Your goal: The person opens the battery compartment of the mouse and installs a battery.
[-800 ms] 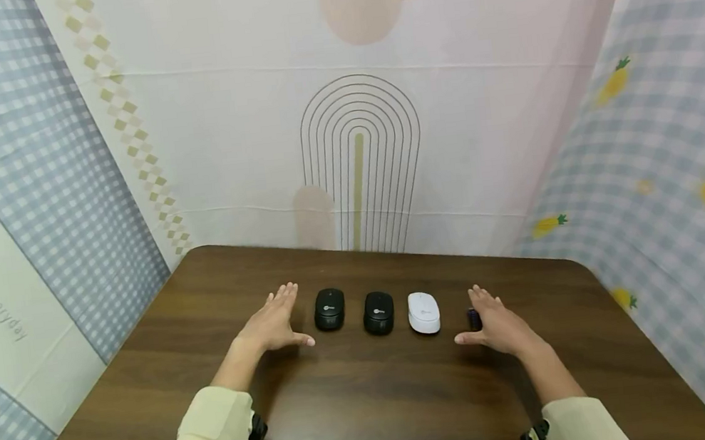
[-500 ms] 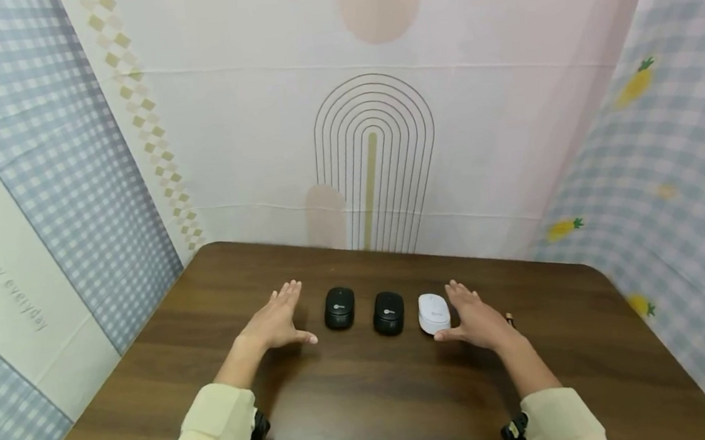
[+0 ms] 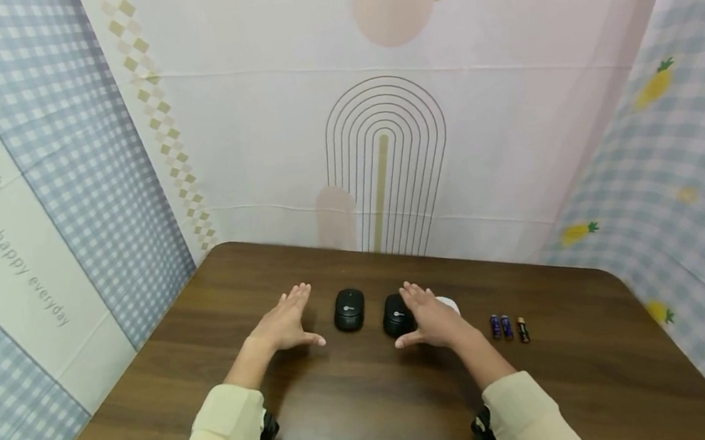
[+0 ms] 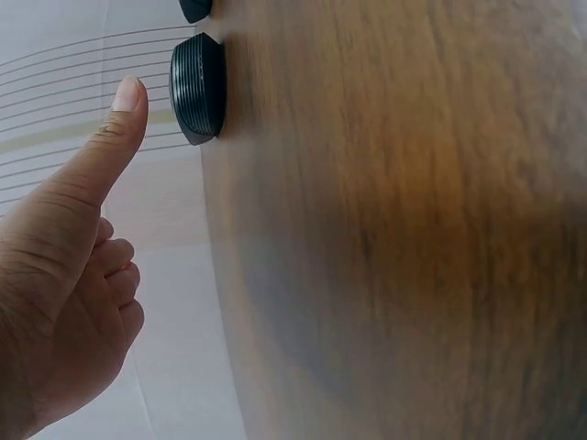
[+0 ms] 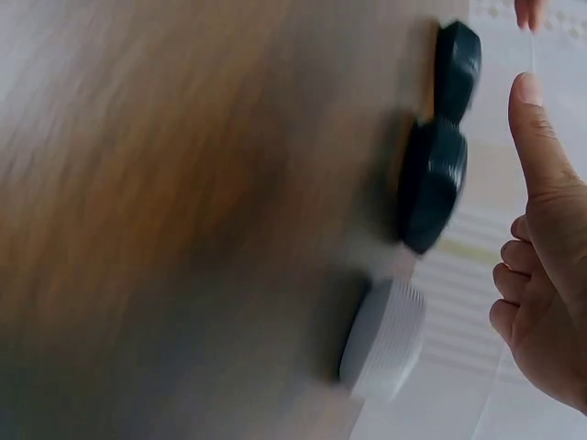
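Two black computer mice stand in a row on the brown table: a left black mouse (image 3: 349, 311) and a middle black mouse (image 3: 396, 316). A white mouse (image 3: 448, 304) is mostly hidden behind my right hand (image 3: 434, 319) in the head view; the right wrist view shows the white mouse's ribbed side (image 5: 385, 339). My right hand hovers above the table with fingers extended and thumb apart, overlapping the middle mouse's edge. To the left of the left mouse, my left hand (image 3: 282, 324) is held with fingers straight and thumb spread. Neither hand holds anything.
Right of the mice lie two purple batteries (image 3: 501, 327) side by side and a black-and-copper battery (image 3: 523, 330). The wooden table (image 3: 359, 406) ends at a white printed cloth backdrop (image 3: 253, 137), with checked cloth at both sides.
My right hand has swept left, from over the batteries past the white mouse to the middle black mouse, uncovering the batteries. The left hand keeps its pose. The head view has turned slightly left.
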`<state>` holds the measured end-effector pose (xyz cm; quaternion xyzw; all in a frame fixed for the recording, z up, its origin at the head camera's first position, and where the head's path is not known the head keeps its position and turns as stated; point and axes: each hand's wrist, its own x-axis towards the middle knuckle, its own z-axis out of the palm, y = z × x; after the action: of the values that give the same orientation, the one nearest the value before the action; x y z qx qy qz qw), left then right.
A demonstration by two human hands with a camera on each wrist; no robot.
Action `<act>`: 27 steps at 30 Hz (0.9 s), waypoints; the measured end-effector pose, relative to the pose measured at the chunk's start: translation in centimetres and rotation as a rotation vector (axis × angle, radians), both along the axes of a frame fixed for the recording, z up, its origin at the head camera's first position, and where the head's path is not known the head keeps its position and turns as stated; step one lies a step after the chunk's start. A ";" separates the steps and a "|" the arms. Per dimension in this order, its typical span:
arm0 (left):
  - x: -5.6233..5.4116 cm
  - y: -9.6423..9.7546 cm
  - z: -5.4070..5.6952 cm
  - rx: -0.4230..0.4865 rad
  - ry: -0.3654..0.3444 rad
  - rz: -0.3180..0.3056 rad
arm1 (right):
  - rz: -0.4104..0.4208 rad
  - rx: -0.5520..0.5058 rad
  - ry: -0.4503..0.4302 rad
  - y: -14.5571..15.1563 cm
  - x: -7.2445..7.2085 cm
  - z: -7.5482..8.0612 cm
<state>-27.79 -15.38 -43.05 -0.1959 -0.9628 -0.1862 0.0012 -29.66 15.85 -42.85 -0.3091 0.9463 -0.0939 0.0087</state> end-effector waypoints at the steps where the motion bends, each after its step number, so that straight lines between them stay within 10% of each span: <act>1: 0.0 0.0 -0.1 0.001 0.000 0.000 | 0.011 0.012 0.007 -0.5 0.0 -0.1; 27: -0.8 1.8 -0.4 -0.041 -0.015 0.017 | 0.129 0.202 0.109 -8.0 -0.9 -1.2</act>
<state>-28.54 -13.56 -43.48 -0.1862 -0.9680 -0.1681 -0.0083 -30.56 7.86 -44.10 -0.3717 0.9281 0.0196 -0.0056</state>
